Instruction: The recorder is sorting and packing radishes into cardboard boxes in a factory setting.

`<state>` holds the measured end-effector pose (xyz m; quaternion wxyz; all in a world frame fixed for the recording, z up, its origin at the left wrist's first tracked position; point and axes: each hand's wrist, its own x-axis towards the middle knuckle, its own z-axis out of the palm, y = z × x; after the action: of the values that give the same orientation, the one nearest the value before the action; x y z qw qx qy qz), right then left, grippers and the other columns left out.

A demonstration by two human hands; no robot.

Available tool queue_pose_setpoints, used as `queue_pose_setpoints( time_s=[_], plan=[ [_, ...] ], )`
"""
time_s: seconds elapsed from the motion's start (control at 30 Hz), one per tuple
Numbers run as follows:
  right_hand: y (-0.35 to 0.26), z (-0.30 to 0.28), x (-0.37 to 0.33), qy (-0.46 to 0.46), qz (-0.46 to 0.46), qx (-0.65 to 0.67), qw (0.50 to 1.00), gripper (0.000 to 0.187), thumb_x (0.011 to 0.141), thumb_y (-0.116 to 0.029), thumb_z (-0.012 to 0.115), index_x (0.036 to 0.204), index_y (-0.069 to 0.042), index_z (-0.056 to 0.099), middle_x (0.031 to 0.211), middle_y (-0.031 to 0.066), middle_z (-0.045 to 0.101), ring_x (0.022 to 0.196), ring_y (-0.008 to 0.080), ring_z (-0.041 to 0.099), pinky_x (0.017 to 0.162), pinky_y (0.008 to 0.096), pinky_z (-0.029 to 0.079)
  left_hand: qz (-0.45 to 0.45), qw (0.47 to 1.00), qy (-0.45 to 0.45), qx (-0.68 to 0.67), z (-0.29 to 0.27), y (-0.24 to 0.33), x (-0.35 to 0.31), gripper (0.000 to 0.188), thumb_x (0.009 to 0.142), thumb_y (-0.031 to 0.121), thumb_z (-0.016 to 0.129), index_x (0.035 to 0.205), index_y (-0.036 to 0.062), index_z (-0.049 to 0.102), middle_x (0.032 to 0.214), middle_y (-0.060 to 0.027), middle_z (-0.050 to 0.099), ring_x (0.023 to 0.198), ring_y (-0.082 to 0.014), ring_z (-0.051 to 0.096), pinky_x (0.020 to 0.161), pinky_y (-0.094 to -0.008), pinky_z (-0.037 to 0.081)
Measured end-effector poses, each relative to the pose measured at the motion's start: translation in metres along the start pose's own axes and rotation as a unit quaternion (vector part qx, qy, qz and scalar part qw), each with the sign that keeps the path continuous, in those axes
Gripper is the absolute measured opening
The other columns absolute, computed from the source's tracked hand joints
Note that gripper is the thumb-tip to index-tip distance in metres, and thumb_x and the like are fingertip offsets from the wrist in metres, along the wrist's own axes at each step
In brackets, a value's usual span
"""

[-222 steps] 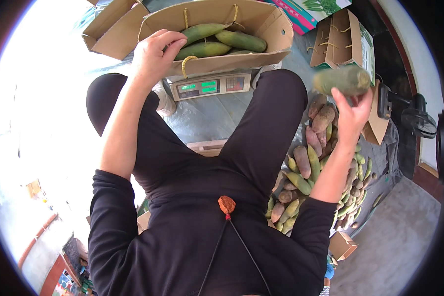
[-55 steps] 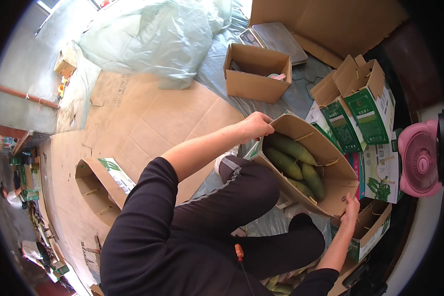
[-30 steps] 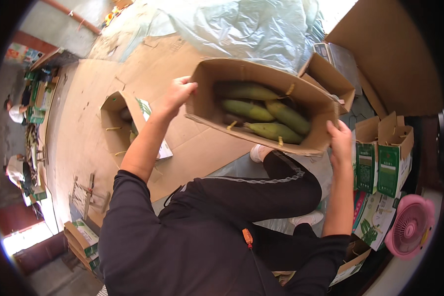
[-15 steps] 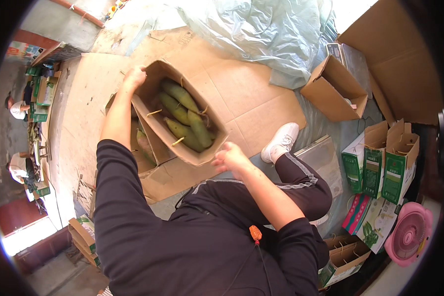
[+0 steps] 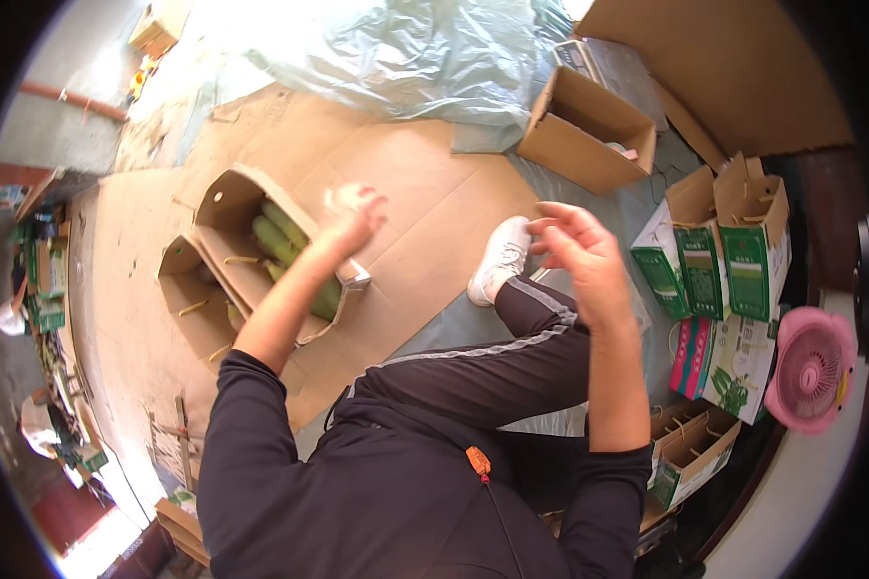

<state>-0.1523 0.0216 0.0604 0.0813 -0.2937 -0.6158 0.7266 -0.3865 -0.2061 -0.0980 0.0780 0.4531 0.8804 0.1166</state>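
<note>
My left hand (image 5: 355, 217) is raised in the air, fingers loosely apart and slightly blurred, with nothing in it. Its forearm crosses over an open cardboard box (image 5: 224, 224) holding several long, plump green fruits or vegetables (image 5: 278, 232). A second open cardboard box (image 5: 191, 307) stands against its left side; its contents are mostly hidden. My right hand (image 5: 589, 253) hangs, empty and open with bent fingers, near the white shoe (image 5: 502, 257) on my foot. Neither hand touches a box.
Flat cardboard (image 5: 410, 183) covers the floor, with crumpled clear plastic sheeting (image 5: 406, 68) beyond. An open brown box (image 5: 555, 145) stands at the far right. Several green-and-white cartons (image 5: 746, 265) and a pink fan (image 5: 809, 371) are on the right. Two people work at the far left.
My left hand has let go of the box of green produce, which now rests beside the other box. Both hands have moved right, and the view has shifted right.
</note>
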Motion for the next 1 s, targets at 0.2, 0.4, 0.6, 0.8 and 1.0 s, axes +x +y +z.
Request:
queue_pose_setpoints(
  time_s=[0.2,0.4,0.6,0.8,1.0],
  plan=[
    [0.002,-0.108,-0.072,0.203,-0.016,-0.009,0.979,0.028,0.091,-0.014,0.055,0.117,-0.004,0.056,0.1,0.0054,0.064,0.081,0.01,0.06,0.068,0.0217,0.045,0.056,0.964,-0.247,0.077,0.087,0.071,-0.005,0.027,0.081,0.026,0.061,0.105,0.0127,0.061,0.109,-0.0104,0.056,0.114,-0.0304,0.048,0.097,-0.0666,0.027],
    [0.066,-0.19,-0.165,0.358,0.057,0.004,0.932,0.03,0.091,-0.017,0.055,0.119,-0.006,0.053,0.101,0.0034,0.063,0.082,0.0092,0.058,0.069,0.0226,0.046,-0.04,0.812,-0.481,0.329,0.127,0.043,-0.023,0.035,0.085,0.02,0.055,0.119,0.0096,0.059,0.124,-0.011,0.056,0.12,-0.0348,0.046,0.095,-0.0698,0.025],
    [0.094,-0.187,-0.176,0.374,0.089,0.076,0.92,0.028,0.09,-0.017,0.056,0.116,-0.006,0.054,0.099,0.0037,0.064,0.078,0.0103,0.06,0.065,0.0228,0.048,-0.081,0.797,-0.418,0.429,0.149,-0.003,-0.065,0.043,0.091,0.024,0.045,0.129,0.0058,0.05,0.134,-0.0142,0.046,0.127,-0.0408,0.036,0.098,-0.0702,0.02],
    [0.078,-0.176,-0.174,0.328,0.072,0.041,0.941,0.03,0.089,-0.018,0.058,0.116,-0.004,0.055,0.098,0.0051,0.064,0.079,0.0095,0.06,0.067,0.0217,0.046,-0.044,0.789,-0.455,0.41,0.166,-0.037,-0.091,0.047,0.095,0.026,0.033,0.137,0.0061,0.041,0.146,-0.0131,0.031,0.136,-0.0387,0.022,0.101,-0.0704,0.012],
    [0.079,-0.193,-0.201,0.354,0.066,0.015,0.933,0.031,0.09,-0.019,0.057,0.116,-0.002,0.055,0.097,0.0049,0.064,0.078,0.0091,0.059,0.067,0.0216,0.045,-0.029,0.793,-0.438,0.422,0.17,-0.066,-0.12,0.045,0.095,0.024,0.033,0.135,0.0077,0.044,0.145,-0.0121,0.033,0.136,-0.0363,0.024,0.102,-0.0702,0.009]
  ],
)
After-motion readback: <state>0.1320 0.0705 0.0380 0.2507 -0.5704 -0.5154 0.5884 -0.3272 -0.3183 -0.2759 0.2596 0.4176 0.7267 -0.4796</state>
